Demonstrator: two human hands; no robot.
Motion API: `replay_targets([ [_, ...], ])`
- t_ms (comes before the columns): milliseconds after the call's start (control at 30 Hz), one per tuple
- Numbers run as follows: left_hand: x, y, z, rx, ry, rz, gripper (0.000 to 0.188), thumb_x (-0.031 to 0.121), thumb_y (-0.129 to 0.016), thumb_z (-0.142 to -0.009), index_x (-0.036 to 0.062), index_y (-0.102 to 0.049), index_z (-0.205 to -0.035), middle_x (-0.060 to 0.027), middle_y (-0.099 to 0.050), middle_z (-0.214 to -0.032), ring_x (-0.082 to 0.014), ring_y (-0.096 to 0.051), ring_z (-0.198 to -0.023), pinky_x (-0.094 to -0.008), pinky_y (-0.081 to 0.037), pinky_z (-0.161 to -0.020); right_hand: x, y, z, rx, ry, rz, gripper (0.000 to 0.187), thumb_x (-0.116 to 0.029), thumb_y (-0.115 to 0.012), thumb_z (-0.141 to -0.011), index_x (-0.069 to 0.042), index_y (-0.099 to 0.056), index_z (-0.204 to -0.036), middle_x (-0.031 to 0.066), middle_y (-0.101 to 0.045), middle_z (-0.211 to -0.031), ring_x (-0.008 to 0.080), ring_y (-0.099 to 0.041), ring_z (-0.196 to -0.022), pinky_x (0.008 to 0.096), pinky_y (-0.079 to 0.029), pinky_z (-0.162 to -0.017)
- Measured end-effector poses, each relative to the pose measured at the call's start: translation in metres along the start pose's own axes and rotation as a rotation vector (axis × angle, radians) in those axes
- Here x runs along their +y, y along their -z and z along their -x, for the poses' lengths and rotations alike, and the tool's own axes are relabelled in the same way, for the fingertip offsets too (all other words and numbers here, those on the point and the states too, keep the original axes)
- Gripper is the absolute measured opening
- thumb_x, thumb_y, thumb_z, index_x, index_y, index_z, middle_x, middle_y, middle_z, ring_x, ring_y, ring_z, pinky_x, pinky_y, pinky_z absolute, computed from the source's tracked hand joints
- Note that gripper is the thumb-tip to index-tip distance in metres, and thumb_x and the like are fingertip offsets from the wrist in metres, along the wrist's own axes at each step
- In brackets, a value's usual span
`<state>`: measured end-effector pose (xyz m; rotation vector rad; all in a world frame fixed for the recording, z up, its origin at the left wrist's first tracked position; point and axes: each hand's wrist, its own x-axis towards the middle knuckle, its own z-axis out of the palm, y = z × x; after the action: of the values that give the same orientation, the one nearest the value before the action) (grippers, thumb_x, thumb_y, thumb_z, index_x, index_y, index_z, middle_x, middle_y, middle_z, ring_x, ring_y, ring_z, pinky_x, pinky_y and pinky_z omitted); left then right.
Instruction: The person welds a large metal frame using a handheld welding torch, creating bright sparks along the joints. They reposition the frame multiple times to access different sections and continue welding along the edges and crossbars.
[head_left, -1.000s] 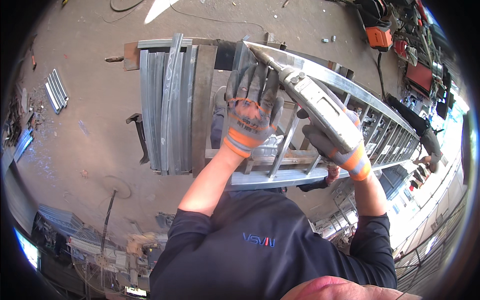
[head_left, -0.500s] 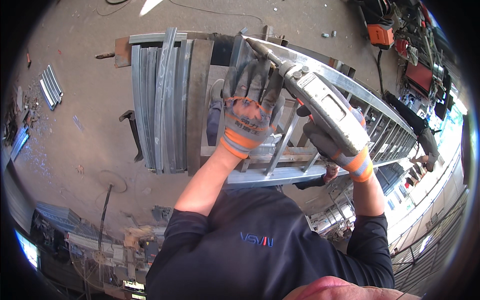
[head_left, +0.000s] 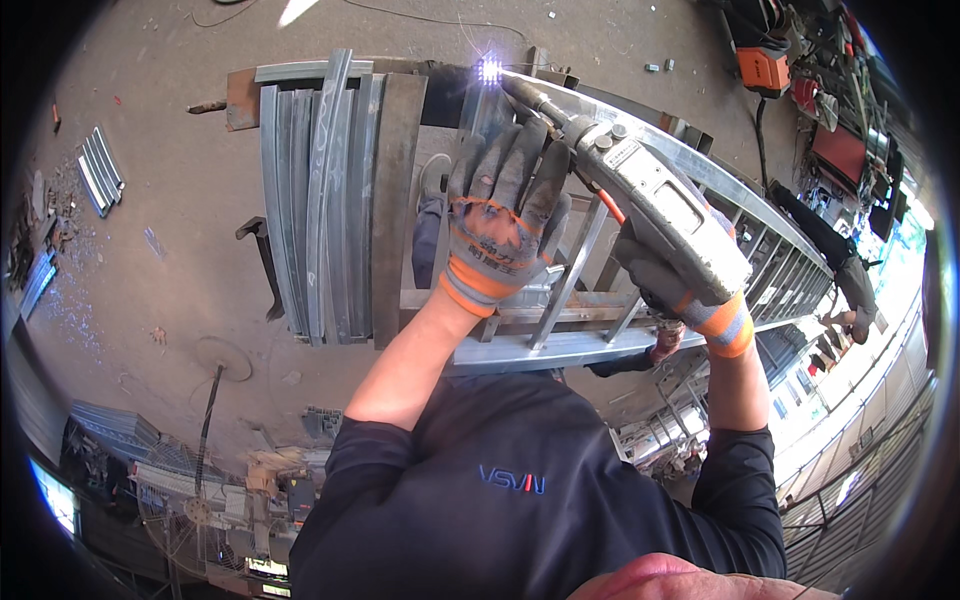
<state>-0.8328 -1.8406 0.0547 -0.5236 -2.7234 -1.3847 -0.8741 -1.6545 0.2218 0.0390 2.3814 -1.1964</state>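
A silver welding gun [head_left: 650, 200], gripped in the right hand [head_left: 650, 275], slants forward-left to a glaring spark [head_left: 490, 71] at the ladder-like metal frame's [head_left: 520, 353] far corner — just beyond the left hand's [head_left: 497, 228] outstretched fingers.

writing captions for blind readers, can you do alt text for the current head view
Bright flash at one end of a ladder-shaped metal frame, at the tip of a torch held in a gloved right hand. The left hand, also gloved, is outstretched next to the torch; metal channels lie farther left.
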Motion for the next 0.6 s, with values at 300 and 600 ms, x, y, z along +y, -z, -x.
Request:
replay_targets([
  [300,0.000,0.002,-0.013,0.132,-0.073,-0.028,0.062,0.022,-0.073,-0.086,0.0131,-0.062,-0.146,-0.0124,-0.059,-0.149,-0.0322,-0.058,-0.132,-0.0507,-0.039,-0.113,0.002,0.002,0.001,-0.033,-0.064,-0.045,0.030,-0.005,-0.078,-0.078,-0.002,-0.074,-0.108,0.0078,-0.073,-0.096,0.0237,-0.071,-0.087,0.0356,-0.055,-0.081],
  [600,0.002,0.000,-0.011,0.140,-0.052,-0.030,0.060,0.021,-0.071,-0.086,0.0166,-0.064,-0.146,-0.0086,-0.058,-0.150,-0.0283,-0.058,-0.133,-0.0482,-0.036,-0.115,0.002,0.002,0.001,-0.021,0.019,0.021,0.030,-0.005,-0.078,-0.079,-0.003,-0.074,-0.109,0.0071,-0.073,-0.096,0.0215,-0.071,-0.088,0.0346,-0.055,-0.081],
])
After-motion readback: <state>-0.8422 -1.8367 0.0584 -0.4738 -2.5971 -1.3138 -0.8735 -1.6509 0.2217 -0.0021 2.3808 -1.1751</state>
